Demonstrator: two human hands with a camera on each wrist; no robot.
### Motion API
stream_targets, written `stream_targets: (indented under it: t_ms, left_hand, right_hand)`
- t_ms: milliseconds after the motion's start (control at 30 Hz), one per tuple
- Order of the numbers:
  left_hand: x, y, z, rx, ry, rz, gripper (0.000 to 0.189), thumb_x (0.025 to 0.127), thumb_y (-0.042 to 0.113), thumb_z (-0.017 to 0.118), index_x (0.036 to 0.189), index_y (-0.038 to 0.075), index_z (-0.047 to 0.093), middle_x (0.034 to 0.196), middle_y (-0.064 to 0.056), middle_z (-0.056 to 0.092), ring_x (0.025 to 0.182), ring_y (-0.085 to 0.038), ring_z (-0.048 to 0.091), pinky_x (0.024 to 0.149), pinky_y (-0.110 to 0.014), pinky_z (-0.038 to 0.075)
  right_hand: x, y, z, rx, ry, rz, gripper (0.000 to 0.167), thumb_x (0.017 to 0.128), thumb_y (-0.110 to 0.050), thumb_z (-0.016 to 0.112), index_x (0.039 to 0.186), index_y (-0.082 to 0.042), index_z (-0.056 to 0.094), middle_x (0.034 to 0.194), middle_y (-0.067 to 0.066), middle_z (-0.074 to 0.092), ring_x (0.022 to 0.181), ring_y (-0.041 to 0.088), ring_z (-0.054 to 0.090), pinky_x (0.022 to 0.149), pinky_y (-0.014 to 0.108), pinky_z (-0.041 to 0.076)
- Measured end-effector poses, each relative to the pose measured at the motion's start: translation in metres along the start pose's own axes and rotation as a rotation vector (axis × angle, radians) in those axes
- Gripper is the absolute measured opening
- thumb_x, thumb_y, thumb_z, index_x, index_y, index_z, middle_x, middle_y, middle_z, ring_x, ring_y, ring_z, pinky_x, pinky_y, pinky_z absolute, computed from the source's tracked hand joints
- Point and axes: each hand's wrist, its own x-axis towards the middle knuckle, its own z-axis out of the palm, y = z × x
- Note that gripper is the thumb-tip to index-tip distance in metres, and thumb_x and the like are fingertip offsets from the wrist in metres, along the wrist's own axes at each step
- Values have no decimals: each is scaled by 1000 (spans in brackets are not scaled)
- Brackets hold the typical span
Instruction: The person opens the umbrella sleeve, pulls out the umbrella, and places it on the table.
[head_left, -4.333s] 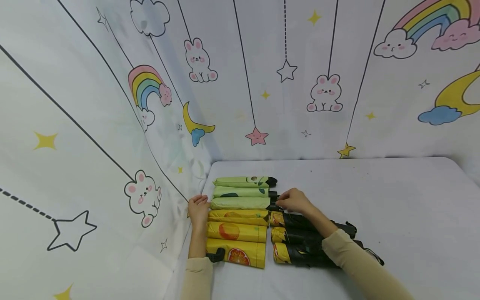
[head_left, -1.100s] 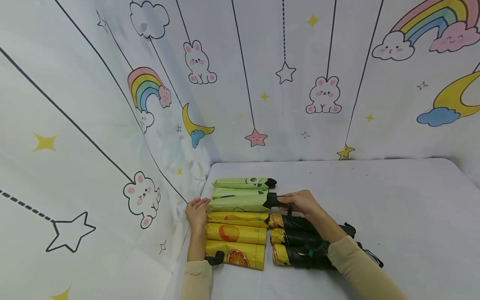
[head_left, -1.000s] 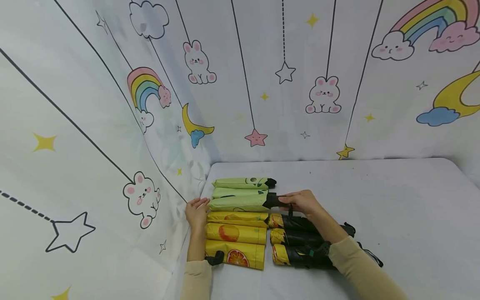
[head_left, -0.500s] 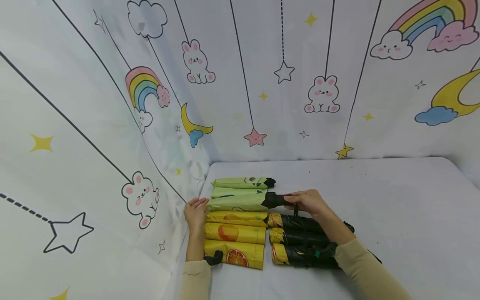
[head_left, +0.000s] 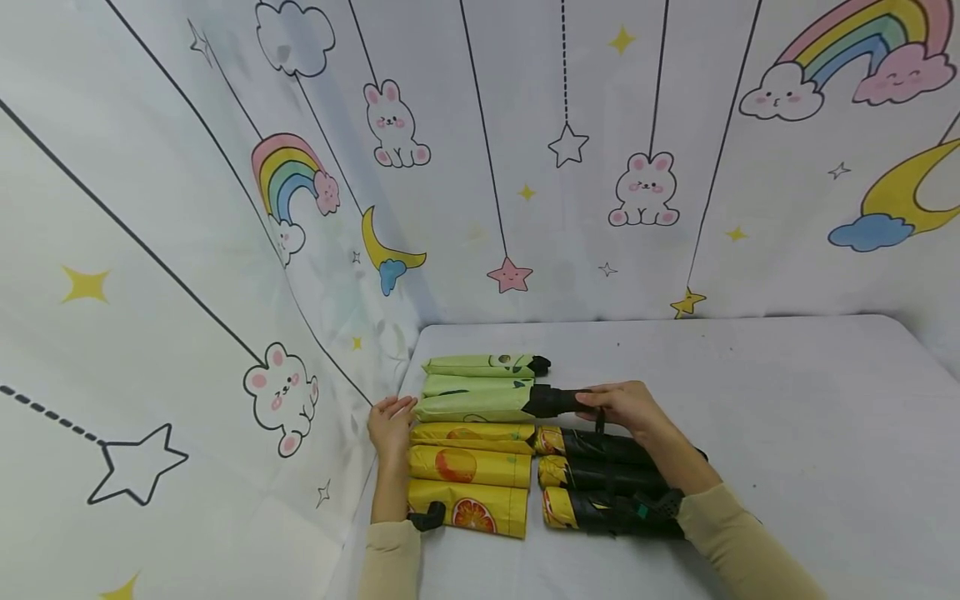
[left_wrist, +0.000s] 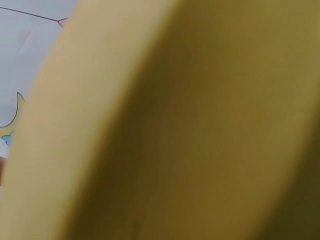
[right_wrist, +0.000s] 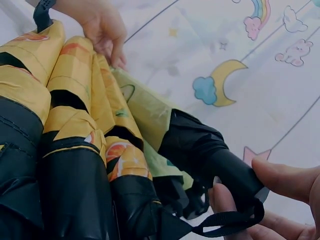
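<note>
My right hand (head_left: 626, 406) grips the black handle (right_wrist: 227, 170) of a folding umbrella, thumb on one side and fingers on the other. A wrist loop (right_wrist: 232, 220) hangs from the handle's end. The umbrella's black end sticks out of a light green sleeve (head_left: 476, 406), which covers the rest of it. At the sleeve's far left end, my left hand (head_left: 392, 425) pinches it with the fingertips, as the right wrist view also shows. Behind lie two more green-sleeved umbrellas, one (head_left: 476, 365) with an avocado print. Tan sleeve cloth (left_wrist: 200, 120) fills most of the left wrist view.
Three flat yellow fruit-print sleeves (head_left: 471, 468) lie in front of the green ones, with a black strap piece (head_left: 429, 517) by the nearest. Right of them, under my right forearm, are three black umbrellas (head_left: 600, 475) with orange-print ends. A printed curtain (head_left: 442, 208) stands behind the white table (head_left: 810, 400).
My right hand has taken hold of the nearest green-sleeved umbrella's handle and moved right, so more black shows outside the sleeve. My left hand stays at the sleeve's left end.
</note>
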Motion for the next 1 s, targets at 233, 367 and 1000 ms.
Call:
stream_targets:
  t_ms: [233,367,1000]
  left_hand:
    - [-1,-1,0,-3,-8,4,52,94,-16,61,143,-9,44,130,-29,64,119,-36,69,75,-24,59]
    - [-1,0,0,-7,-10,10,51,94,-16,61,142,-9,44,130,-30,64,119,-37,69,77,-23,59]
    - [-1,2,2,-26,-28,3,47,92,-18,61,136,-5,48,130,-29,64,122,-37,67,74,-23,58]
  right_hand:
    - [-6,0,-4,2,-11,-13,58,91,-23,84,133,12,64,117,15,75,96,25,78,90,33,61]
    - [-9,-1,-7,9,-20,-20,57,92,-23,83,133,11,64,122,16,73,97,25,78,93,35,60]
    - [-16,-1,-15,12,-22,-49,61,94,-24,81,137,14,59,132,23,67,97,24,78,96,33,58]
